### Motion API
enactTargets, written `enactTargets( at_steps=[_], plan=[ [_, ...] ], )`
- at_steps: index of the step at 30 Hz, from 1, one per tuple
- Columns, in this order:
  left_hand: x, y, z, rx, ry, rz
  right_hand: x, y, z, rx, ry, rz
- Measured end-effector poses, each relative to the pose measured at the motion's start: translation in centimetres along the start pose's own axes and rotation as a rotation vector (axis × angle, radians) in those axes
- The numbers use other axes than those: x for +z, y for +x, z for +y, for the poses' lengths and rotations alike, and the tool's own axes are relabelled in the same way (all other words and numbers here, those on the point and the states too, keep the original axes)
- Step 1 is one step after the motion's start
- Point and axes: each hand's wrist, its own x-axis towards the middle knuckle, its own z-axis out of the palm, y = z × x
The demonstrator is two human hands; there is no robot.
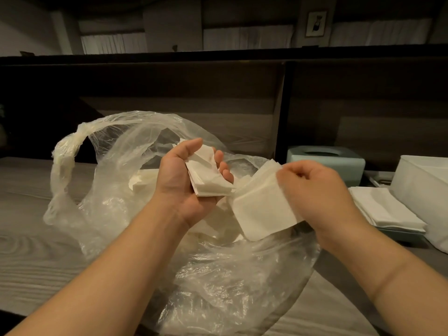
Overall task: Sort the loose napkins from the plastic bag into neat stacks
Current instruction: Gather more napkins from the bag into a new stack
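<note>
A clear plastic bag [218, 282] is lying crumpled on the wood-grain table [29, 258], its near part spreading toward the viewer and its knotted handle [65, 151] arching up at the far left. More napkins [143, 181] are showing through the plastic inside the bag, behind the left hand.

Both forearms are reaching over the bag. The right hand [317, 190] is pinching a loose bundle of napkins [261, 212] at its upper right edge, fingers curled, the bundle hanging tilted above the bag. The left hand [184, 175] is turned palm up, its thumb and fingers curling round a small squared stack [208, 175] of napkins. The bundle's upper left corner is sitting just beside the stack's lower right corner; I cannot tell whether they are touching.

To the right, a flat pile [385, 209] of white napkins is lying on a pale tray, just beside a white box [421, 190]. Farther back, a pale green tissue box [327, 163] is standing against the dark wall panel [184, 98].
</note>
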Motion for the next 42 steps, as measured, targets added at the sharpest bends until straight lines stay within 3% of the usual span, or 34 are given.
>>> enactTargets(
  at_steps=[3,6,10,13,17,20,26,32,35,39,42],
  plan=[
    [0.0,0.0,-0.1,-0.009,0.001,0.002,0.3,-0.2,0.4,0.043,-0.153,-0.16],
    [0.0,0.0,-0.1,-0.01,0.003,0.009,0.5,-0.3,0.4,0.027,-0.186,-0.171],
    [0.1,-0.1,-0.1,-0.013,0.003,0.004,0.0,-0.4,-0.4,0.011,0.064,-0.138],
    [0.0,-0.1,-0.1,-0.033,0.01,-0.024,-0.6,-0.8,-1.7,0.048,0.315,-0.203],
    [-0.3,0.0,-0.1,-0.096,0.016,-0.076,-2.1,-1.2,-2.7,0.098,0.648,-0.523],
    [0.0,-0.2,-0.4,-0.173,0.155,-0.131,-2.6,-1.3,-2.8,0.084,0.701,-0.675],
    [0.3,-1.0,-0.9,-0.237,0.524,-0.222,-1.6,-1.4,-2.4,-0.076,0.435,-0.485],
    [0.2,-1.1,-1.5,-0.262,0.631,-0.262,-0.5,-1.3,-1.8,-0.164,0.229,-0.313],
    [0.1,-0.9,-1.6,-0.255,0.667,-0.313,-0.5,-1.1,-1.6,-0.103,0.305,-0.336],
    [0.0,-0.9,-1.5,-0.258,0.616,-0.28,-1.5,-0.8,-2.3,0.044,0.594,-0.501],
    [0.0,-1.0,-1.4,-0.247,0.609,-0.31,-1.8,-0.9,-2.5,0.015,0.519,-0.477]
  ],
)
